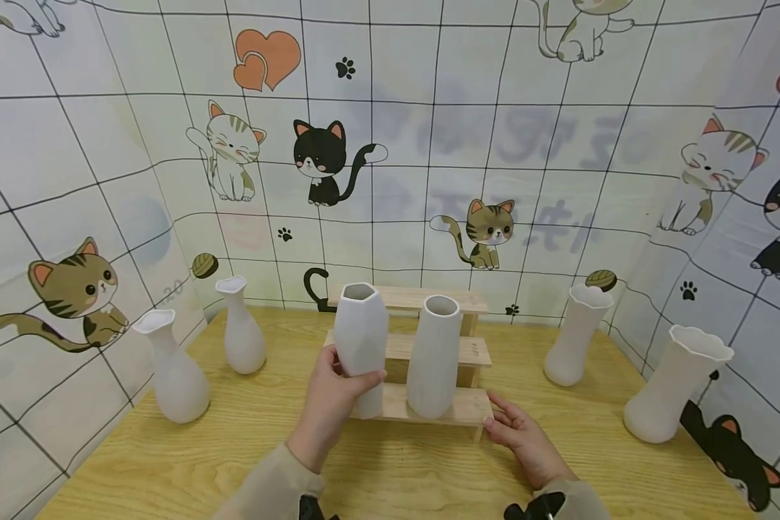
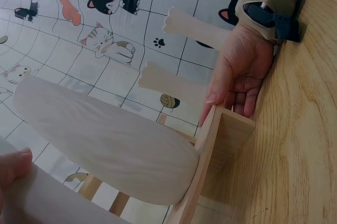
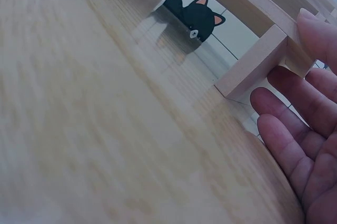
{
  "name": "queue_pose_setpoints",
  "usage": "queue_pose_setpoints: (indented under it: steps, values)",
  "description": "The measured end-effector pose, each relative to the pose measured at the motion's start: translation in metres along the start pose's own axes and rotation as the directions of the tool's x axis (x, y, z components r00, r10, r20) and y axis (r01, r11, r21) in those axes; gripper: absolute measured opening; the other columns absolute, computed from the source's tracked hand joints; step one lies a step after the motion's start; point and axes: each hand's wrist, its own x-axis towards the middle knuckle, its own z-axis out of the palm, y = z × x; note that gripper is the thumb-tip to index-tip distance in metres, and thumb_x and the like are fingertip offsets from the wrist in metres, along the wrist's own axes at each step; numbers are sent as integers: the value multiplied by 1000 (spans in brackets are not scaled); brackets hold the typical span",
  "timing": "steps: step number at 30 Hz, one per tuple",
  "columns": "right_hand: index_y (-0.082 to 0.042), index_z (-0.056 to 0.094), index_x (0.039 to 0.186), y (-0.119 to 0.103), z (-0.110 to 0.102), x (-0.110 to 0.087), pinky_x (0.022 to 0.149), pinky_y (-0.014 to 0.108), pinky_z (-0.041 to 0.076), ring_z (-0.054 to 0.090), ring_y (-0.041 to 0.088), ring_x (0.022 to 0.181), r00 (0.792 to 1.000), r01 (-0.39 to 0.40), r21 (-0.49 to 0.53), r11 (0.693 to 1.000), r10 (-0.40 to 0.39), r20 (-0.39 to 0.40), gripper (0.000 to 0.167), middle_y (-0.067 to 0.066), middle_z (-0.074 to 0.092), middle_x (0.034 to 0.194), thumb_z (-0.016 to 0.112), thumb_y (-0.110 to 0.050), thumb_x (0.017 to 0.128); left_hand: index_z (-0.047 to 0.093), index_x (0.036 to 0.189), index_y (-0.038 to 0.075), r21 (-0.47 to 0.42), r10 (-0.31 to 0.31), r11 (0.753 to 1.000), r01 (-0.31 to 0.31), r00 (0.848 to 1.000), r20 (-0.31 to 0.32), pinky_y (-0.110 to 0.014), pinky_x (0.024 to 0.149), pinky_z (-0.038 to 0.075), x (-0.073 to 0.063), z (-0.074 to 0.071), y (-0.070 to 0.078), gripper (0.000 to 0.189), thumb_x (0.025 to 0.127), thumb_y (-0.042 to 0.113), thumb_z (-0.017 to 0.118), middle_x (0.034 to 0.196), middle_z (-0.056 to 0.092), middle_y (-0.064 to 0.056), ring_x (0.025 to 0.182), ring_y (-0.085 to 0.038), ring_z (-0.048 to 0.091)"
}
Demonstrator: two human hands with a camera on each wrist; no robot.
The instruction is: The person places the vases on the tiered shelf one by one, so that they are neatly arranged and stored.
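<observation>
My left hand (image 1: 328, 404) grips a faceted white vase (image 1: 362, 325), thumb across its front. The vase stands upright at the left of the lowest step of a three-tier wooden stand (image 1: 473, 406). Beside it on that step is a smooth, round-mouthed white vase (image 1: 434, 361), large in the left wrist view. My right hand (image 1: 523, 440) pinches the right end of the lowest step. In the right wrist view the thumb lies over the board (image 3: 268, 16), with fingers (image 3: 281, 134) curled below by the support leg (image 3: 253, 63).
Two slim-necked white vases, one nearer (image 1: 178, 383) and one farther (image 1: 243, 336), stand on the left of the wooden table (image 1: 403, 477). Two scallop-rimmed white vases, one farther (image 1: 575, 339) and one nearer (image 1: 666, 390), stand right. A cat-print cloth (image 1: 403, 195) surrounds the table.
</observation>
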Motion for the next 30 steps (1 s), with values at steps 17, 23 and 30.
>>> queue_pose_setpoints:
  steps: [17, 23, 30]
  values:
    - [-7, 31, 151, -1, 1, -1, 94, 39, 47, 54, 22, 115, 1000, 1, 8, 1000, -1, -17, 68, 21, 49, 136, 64, -23, 94, 42, 130, 7, 7, -15, 1000, 15, 1000, 22, -51, 93, 45, 4, 13, -5, 78, 69, 20, 88, 127, 50, -12, 114, -31, 52]
    - [-8, 31, 151, -1, 1, 0, 94, 38, 47, 53, 24, 117, 1000, -8, 11, 1000, 8, -16, 69, 22, 47, 138, 65, -25, 93, 41, 131, 8, -6, -23, 1000, 23, 999, 31, -52, 95, 43, 7, 16, -8, 79, 69, 20, 88, 128, 50, -11, 115, -30, 52]
    - [-8, 31, 151, -1, 1, 0, 95, 40, 47, 52, 26, 118, 1000, -7, -2, 1000, 7, -24, 68, 23, 46, 139, 65, -24, 93, 41, 131, 7, -2, -19, 1000, 19, 999, 40, -52, 95, 43, 9, 18, -10, 78, 70, 20, 88, 128, 50, -11, 116, -30, 52]
